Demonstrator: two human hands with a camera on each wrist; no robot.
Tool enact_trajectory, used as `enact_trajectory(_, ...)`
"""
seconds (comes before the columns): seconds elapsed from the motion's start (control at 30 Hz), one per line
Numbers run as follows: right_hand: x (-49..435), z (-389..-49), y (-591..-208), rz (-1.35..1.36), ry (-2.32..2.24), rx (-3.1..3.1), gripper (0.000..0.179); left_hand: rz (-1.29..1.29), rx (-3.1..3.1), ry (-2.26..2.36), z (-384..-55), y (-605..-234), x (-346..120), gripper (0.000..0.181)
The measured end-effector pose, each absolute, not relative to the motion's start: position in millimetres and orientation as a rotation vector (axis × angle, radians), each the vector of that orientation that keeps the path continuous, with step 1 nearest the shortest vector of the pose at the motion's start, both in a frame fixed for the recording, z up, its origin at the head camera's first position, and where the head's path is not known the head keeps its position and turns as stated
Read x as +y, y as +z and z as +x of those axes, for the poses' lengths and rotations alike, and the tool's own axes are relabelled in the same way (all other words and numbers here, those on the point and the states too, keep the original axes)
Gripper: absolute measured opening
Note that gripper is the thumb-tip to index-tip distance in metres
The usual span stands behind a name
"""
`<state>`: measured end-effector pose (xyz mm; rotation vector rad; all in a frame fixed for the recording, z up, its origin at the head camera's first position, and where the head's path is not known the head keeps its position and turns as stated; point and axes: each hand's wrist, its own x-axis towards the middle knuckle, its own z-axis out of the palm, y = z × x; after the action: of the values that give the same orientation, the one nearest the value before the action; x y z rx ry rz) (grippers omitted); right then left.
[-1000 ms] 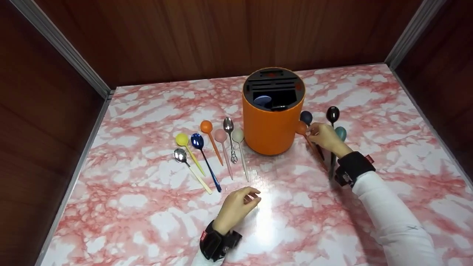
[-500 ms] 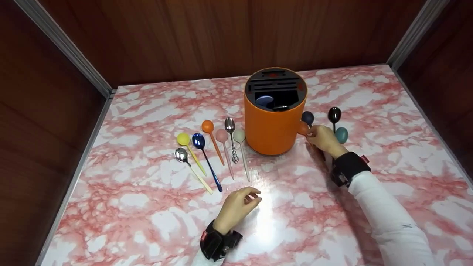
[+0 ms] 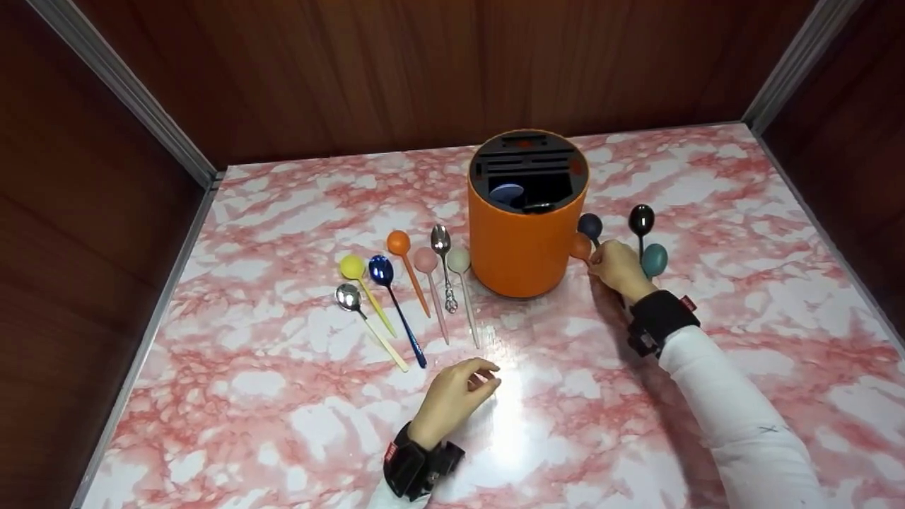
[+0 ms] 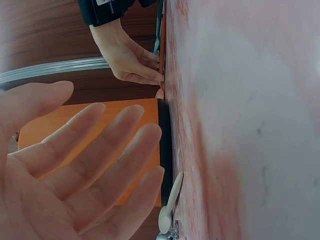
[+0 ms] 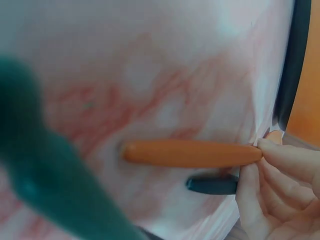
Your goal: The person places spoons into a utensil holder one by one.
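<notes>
My right hand pinches an orange spoon between thumb and fingers, close below its bowl, right of the orange cylindrical holder. In the right wrist view the spoon's handle stretches out from the fingertips, low over the tabletop. A dark navy spoon lies beside it, its handle partly covered by the hand. A teal spoon and a shiny black spoon are just to the right. My left hand holds nothing, fingers loosely bent, near the front of the table.
Left of the holder lie several spoons, among them a yellow spoon, a blue metal spoon, a pink spoon and a pale green spoon. The holder's slotted black top faces up. Brown panels enclose the table.
My right wrist and forearm have shifted slightly left, with the fingers staying at the orange spoon. The teal spoon's bowl shows more fully. My left hand has stayed in place.
</notes>
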<state>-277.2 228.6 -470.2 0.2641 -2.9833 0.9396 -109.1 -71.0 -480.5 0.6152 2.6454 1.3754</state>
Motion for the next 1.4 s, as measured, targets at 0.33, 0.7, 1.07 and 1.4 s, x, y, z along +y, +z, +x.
enact_trajectory(0.33,225.6,-277.3,-462.7,0.232,0.904,-3.046,0.011,0.610,2.643,1.374,-108.7,-481.0,-71.8,0.021)
enact_trajectory(0.7,233.6,-270.9,-448.4,0.212,0.948,-2.973,0.012,0.611,2.655,1.367,-108.4,-481.3,-70.8,0.020)
enact_trajectory(1.07,239.1,-268.3,-430.0,0.119,0.953,-2.964,0.018,0.620,2.667,1.359,-108.7,-482.3,-70.3,0.020)
enact_trajectory(1.4,244.3,-265.1,-413.9,0.112,1.033,-2.824,0.018,0.625,2.648,1.387,-109.2,-482.3,-70.6,0.020)
